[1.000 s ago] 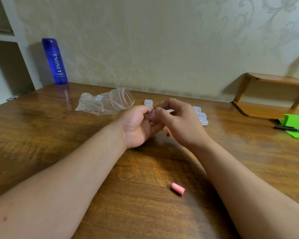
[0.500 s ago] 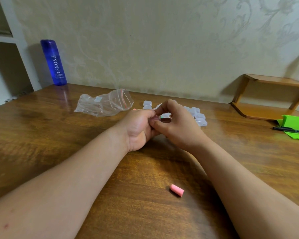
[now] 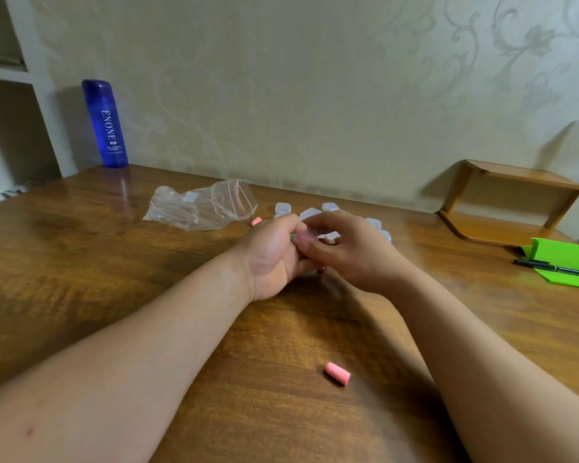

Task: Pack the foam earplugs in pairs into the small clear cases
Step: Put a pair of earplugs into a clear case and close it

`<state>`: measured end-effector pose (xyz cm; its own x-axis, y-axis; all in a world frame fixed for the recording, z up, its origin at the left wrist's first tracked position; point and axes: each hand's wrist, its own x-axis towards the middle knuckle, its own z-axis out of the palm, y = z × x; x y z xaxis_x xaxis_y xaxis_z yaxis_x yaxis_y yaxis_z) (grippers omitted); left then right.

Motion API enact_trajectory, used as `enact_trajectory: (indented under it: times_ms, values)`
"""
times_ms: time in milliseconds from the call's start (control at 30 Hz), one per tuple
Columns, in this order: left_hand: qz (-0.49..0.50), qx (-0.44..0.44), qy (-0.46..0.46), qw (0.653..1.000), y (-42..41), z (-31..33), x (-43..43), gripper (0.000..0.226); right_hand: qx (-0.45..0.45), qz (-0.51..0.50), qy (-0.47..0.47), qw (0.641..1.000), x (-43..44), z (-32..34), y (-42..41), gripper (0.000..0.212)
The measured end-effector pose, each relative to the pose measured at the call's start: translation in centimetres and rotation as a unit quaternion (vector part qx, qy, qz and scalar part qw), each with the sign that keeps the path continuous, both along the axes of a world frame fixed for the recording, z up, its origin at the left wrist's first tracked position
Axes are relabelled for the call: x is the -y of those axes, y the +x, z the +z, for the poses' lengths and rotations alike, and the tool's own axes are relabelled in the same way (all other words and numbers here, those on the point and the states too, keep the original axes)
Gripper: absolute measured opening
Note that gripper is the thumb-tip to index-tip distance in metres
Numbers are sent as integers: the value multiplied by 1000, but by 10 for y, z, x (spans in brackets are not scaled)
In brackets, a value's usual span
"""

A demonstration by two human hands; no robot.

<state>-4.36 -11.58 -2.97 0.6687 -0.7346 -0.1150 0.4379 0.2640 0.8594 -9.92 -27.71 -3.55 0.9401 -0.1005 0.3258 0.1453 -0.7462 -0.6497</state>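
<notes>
- One clear case (image 3: 304, 236) is held above the table (image 3: 81, 262) at the centre of the view, between the fingertips of both hands. Pink shows through it. The area is blurred, so its long axis and the direction of its opening cannot be determined.
- Left hand (image 3: 274, 259): palm turned toward the camera, fingers curled round the left side of the clear case.
- Right hand (image 3: 351, 253): back toward the camera, thumb and forefinger pinching the right side of the clear case.
- Near earplug (image 3: 337, 378): pink, lying on its side on the table between the two forearms, well apart from the hands. Long axis runs diagonally, far-left to near-right. The rounded end points far-left, the flat end near-right.
- Far earplug (image 3: 255, 221): pink, on the table just beside the right corner of the zip bag (image 3: 201, 205) and left of the left hand. Too small to tell which way its ends point.
- Spare cases (image 3: 283, 207): several, clear, on the table behind the hands and partly hidden by them.
- Zip bag: clear, crumpled, red seal strip at its right end.
- Blue bottle (image 3: 106, 123): upright at the far left, against the wall.
- Wooden shelf (image 3: 502, 208): far right, on the table.
- Green pad (image 3: 564, 255): right edge, with a black pen (image 3: 552, 266) lying across it.
</notes>
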Motion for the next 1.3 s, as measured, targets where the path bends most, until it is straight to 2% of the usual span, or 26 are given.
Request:
enact_trajectory:
  times_ms: [100,167,333,533,700,867,967,1067,1133,1233,1300]
  values:
    - [3,-18,-28,999,-1,2,1,36,-3,-39,-46,998,21,11,-5,31]
    - [16,-31,-36,999,4,1,1,38,4,-84,-51,995,44,15,-13,36]
    - [23,-26,-43,998,4,4,-2,41,0,-199,25,980,105,6,-55,36]
    - [36,-17,-46,998,10,1,-6,46,-105,-176,0,979,119,5,-63,28]
    - [39,-23,-45,998,9,2,-1,34,-147,-176,-3,973,123,1,-62,28]
    - [47,-24,-41,998,7,1,-2,45,-145,-176,17,973,122,-3,-60,44]
    - [49,-24,-48,997,6,2,-3,45,-89,-206,5,974,117,-4,-57,43]
    - [45,-19,-52,997,4,4,-3,33,-23,-225,-40,973,108,-7,-52,35]
    - [44,-17,-54,997,2,5,-2,27,-11,-217,-99,971,99,-9,-47,39]
    - [43,-16,-53,998,0,6,-1,24,-48,-199,-214,955,87,-11,-38,45]
    - [40,-15,-50,998,-1,7,-1,22,-73,-198,-274,938,80,-11,-33,43]
